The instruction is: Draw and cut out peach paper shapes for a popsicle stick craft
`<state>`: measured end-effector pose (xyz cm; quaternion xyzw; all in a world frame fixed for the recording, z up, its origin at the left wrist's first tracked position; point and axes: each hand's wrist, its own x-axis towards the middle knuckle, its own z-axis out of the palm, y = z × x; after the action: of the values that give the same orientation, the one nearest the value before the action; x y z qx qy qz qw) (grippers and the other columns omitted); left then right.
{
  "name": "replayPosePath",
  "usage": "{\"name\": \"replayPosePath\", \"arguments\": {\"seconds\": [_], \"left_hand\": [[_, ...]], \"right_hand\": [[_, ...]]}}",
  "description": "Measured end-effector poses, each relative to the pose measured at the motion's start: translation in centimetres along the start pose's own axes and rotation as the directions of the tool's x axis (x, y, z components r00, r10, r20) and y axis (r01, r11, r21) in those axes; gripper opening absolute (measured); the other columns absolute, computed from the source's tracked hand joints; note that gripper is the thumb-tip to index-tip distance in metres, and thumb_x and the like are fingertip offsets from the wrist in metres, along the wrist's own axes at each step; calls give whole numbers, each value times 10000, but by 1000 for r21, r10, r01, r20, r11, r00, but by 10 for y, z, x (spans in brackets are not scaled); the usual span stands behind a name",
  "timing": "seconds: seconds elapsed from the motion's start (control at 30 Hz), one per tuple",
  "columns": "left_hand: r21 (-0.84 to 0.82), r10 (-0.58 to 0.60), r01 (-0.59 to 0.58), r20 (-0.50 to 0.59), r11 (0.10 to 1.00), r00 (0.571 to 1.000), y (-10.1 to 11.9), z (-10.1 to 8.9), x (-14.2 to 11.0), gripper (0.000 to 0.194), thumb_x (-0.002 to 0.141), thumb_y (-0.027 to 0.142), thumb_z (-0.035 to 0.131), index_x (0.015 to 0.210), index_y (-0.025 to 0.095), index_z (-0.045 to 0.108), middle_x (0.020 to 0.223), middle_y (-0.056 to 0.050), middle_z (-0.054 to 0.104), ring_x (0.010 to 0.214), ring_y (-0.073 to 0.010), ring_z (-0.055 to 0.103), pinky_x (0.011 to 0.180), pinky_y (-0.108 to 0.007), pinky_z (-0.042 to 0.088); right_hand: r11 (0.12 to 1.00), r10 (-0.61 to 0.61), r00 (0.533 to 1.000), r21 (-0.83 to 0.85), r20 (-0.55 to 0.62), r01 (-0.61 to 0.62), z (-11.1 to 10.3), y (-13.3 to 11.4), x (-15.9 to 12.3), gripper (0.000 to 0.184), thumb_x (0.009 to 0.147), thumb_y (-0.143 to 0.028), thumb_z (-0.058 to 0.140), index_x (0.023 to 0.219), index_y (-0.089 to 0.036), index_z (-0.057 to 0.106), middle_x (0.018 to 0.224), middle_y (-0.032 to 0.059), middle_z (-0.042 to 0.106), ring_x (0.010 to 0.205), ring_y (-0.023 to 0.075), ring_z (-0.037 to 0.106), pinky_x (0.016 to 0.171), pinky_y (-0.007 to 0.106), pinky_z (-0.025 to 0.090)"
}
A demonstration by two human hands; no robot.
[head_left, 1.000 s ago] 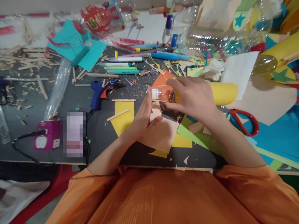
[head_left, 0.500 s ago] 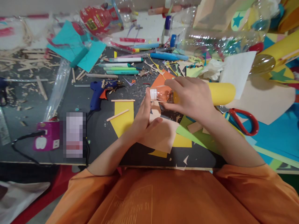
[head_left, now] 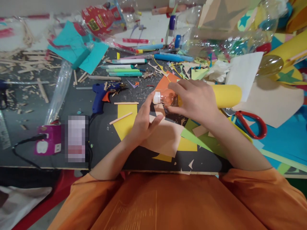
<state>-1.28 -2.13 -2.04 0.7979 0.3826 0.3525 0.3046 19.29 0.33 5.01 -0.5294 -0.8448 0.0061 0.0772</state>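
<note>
A plastic bottle [head_left: 227, 96] wrapped in yellow paper lies on its side, its clear neck and white cap [head_left: 156, 97] pointing left. My right hand [head_left: 195, 97] is wrapped round it near the shoulder. Beside the cap is my left hand [head_left: 144, 123], fingers stretched out and thumb apart; its fingertips are at the cap's edge, and I cannot tell whether they touch. Orange paper [head_left: 166, 80] lies behind the neck. A beige paper sheet [head_left: 165, 135] is below the hands, and yellow paper [head_left: 127, 118] with thin wooden sticks is to the left.
A blue glue gun [head_left: 99, 95] lies left of my hands, with several markers [head_left: 127, 70] behind it. Red-handled scissors [head_left: 262, 127] rest at the right. A purple power adapter [head_left: 48, 139] sits front left. Large clear bottles [head_left: 216, 43] and paper scraps fill the back.
My left hand has drawn back slightly to the left, away from the cap, leaving more of it showing. The right hand stays round the bottle.
</note>
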Motion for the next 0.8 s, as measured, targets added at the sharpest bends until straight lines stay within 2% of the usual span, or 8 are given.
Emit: {"name": "replayPosePath", "arguments": {"seconds": [0.07, 0.17, 0.27, 0.33, 0.43, 0.57, 0.7, 0.8], "left_hand": [[-22, -6, 5, -36, 1000, 999, 1, 0, 0, 603, 977, 471, 435, 1511, 262, 245, 1536, -133, 397, 1414, -266, 403, 1159, -400, 355], [-85, -75, 65, -125, 994, 989, 3, -1, 3, 441, 1008, 408, 385, 1432, 288, 405, 1465, -84, 499, 1360, -223, 475, 1139, -370, 383], [-97, -132, 110, -256, 989, 958, 5, -2, 9, 319, 998, 390, 430, 1235, 271, 608, 1317, -62, 618, 1259, -203, 561, 1083, -361, 439], [-116, -151, 120, -324, 986, 934, 7, -3, 13, 260, 969, 393, 505, 1087, 245, 684, 1156, -55, 683, 1127, -187, 629, 998, -339, 495], [-240, -248, 168, -359, 956, 900, 9, -4, 17, 229, 919, 420, 595, 969, 226, 707, 974, -34, 711, 938, -160, 677, 855, -292, 540], [-369, -379, 251, -330, 895, 865, 9, -4, 18, 285, 846, 506, 665, 870, 224, 697, 876, -30, 711, 835, -161, 675, 767, -289, 546], [-425, -430, 282, -306, 860, 849, 4, -6, 19, 307, 783, 541, 716, 794, 237, 676, 802, -21, 690, 764, -156, 651, 703, -288, 532], [-451, -452, 297, -287, 842, 845, 3, -6, 21, 331, 742, 561, 743, 767, 241, 661, 795, -20, 684, 770, -165, 651, 716, -303, 539]], "right_hand": [[1000, -4, 1000, -4, 9, 4, -1, 0, 0, 484, 922, -575, 415, 1084, -165, 616, 894, 119, 674, 777, 247, 551, 630, 328, 267], [1000, 5, 998, -7, 55, -5, -3, -2, 1, 509, 923, -579, 415, 1085, -147, 630, 904, 132, 676, 778, 249, 557, 620, 333, 257], [1000, 3, 997, -2, 76, -3, -5, -3, 1, 509, 923, -565, 431, 1091, -133, 641, 907, 136, 676, 777, 243, 561, 624, 336, 254], [1000, -7, 998, -2, 67, 7, -4, -3, 1, 481, 920, -550, 451, 1079, -140, 645, 888, 124, 674, 762, 233, 556, 629, 335, 254], [1000, -21, 999, -11, 42, 22, -1, -4, -1, 447, 910, -545, 487, 1051, -152, 647, 848, 102, 670, 732, 223, 548, 624, 328, 245], [999, -44, 999, -23, 25, 44, 2, -5, -1, 443, 893, -552, 521, 1043, -154, 645, 828, 95, 672, 712, 220, 543, 617, 321, 231], [998, -61, 997, -18, 44, 62, 1, -8, -1, 439, 900, -539, 514, 1062, -152, 644, 829, 103, 681, 721, 225, 547, 618, 320, 226], [998, -68, 996, -13, 54, 69, 0, -8, -1, 431, 907, -522, 510, 1079, -149, 641, 848, 110, 686, 737, 230, 553, 625, 321, 230]]}}
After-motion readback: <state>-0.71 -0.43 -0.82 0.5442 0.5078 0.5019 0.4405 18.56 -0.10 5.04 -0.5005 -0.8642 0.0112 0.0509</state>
